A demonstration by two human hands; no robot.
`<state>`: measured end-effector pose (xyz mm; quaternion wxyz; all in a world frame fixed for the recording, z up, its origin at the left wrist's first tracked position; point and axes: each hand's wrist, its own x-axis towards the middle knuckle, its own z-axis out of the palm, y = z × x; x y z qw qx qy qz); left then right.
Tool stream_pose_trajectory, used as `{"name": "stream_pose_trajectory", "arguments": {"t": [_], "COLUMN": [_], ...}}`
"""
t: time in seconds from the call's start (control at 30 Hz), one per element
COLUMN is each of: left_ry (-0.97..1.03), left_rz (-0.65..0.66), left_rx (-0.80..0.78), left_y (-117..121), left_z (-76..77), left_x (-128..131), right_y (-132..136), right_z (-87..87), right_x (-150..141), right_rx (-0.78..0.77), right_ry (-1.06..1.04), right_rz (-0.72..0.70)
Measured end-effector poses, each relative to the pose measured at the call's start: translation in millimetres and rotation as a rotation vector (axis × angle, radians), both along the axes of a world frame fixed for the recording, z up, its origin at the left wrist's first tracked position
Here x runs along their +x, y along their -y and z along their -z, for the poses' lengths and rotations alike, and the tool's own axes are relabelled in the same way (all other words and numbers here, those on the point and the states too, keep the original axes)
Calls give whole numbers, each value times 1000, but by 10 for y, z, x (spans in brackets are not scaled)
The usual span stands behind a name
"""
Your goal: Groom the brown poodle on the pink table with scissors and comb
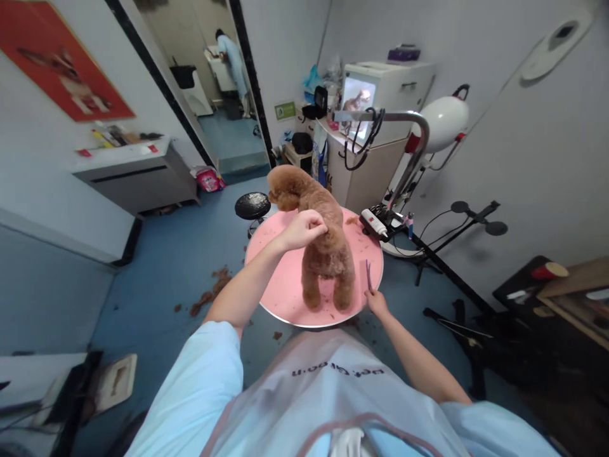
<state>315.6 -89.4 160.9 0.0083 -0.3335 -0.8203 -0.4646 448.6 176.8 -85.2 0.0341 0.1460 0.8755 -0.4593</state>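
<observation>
A curly brown dog (323, 203) stands on a round pink grooming table (280, 289), its rump toward me and its head turned to the left. My left hand (307, 230) reaches over its lower back with curled fingers pinched together against the coat. They look closed on the fur there; whether the tail is in them I cannot tell. Low at the table's right edge, my right hand (377, 303) is closed around slim purple scissors (368, 276), whose blades point up and away, apart from the dog. Clipped hair lies scattered on the pink top.
A metal grooming arm (419, 143) with dark loops rises behind the table's right side. A tool tray with a white bottle (374, 222) adjoins the rim. A black stool (252, 205) stands at left; hair clumps (209, 295) lie on the floor. Another person (232, 63) bends in the doorway.
</observation>
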Motion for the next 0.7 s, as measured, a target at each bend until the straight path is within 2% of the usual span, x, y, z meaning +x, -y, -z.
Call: {"name": "stream_pose_trajectory", "arguments": {"t": [0.07,0.17,0.2,0.27,0.33,0.4,0.47,0.53,0.6,0.7], "left_ry": [-117,-140,-108,-41,5,42,81,105,116,119], "left_rz": [14,15,23,56,86,107,108,88,55,18], "left_rx": [-97,-222,-238,-230,-198,-173,-157,-155,-162,-164], "left_y": [-109,-256,-284,-306,-294,-270,-254,-254,-271,-304], "left_z": [-89,-200,-220,-236,-234,-230,-232,-241,-247,-238], "left_x": [2,-78,-113,-172,-206,-211,-195,-173,-156,-159], "right_y": [-131,-361,-447,-628,-794,-888,-867,-738,-554,-314], "right_z": [34,-163,-290,-631,-1061,-1512,-1900,-2170,-2318,-2387], "right_x": [-173,-429,-492,-572,-611,-651,-736,-883,-1077,-1362], "right_rx": [-2,-5,-20,-149,-372,-517,-521,-471,-469,-592], "right_ry": [75,171,196,249,339,510,763,1002,1107,1068], "right_rz": [-118,-283,-336,-470,-652,-871,-1117,-1316,-1409,-1435]}}
